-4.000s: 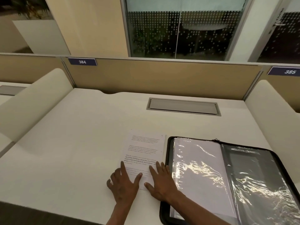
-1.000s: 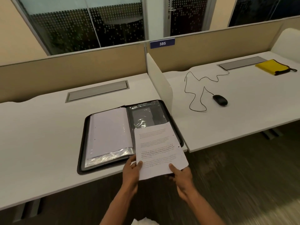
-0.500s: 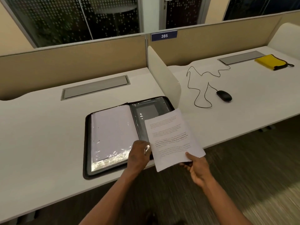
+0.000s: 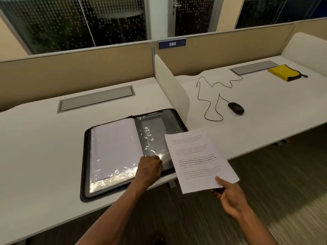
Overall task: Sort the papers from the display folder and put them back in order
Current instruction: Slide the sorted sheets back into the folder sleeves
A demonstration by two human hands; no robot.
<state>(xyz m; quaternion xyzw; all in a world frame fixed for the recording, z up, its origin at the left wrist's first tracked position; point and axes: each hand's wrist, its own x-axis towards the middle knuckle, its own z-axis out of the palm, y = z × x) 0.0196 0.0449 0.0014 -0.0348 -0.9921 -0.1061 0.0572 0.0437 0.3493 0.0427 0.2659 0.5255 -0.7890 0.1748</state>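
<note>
A black zip display folder [image 4: 85, 174] lies open on the white desk [image 4: 39, 156]. Its left side shows a white sheet in a shiny plastic sleeve [image 4: 113, 149]; its right side shows an empty clear sleeve [image 4: 155, 135] over the dark cover. My left hand [image 4: 150, 169] rests on the bottom corner of the right-hand sleeve, fingers curled at its edge. Whether it pinches the plastic is unclear. My right hand [image 4: 230, 197] grips a stack of printed papers [image 4: 200, 160] by its lower edge, held in the air off the desk's front edge, right of the folder.
A white divider panel [image 4: 169, 85] stands just behind and to the right of the folder. The neighbouring desk holds a black mouse [image 4: 235, 108] with a looping cable and a yellow pouch [image 4: 284, 72]. A grey cable hatch [image 4: 95, 99] sits behind the folder.
The papers were lifted off the desk with both hands. My left hand then let go and dropped onto the folder's right sleeve, while my right hand carried the papers rightward.
</note>
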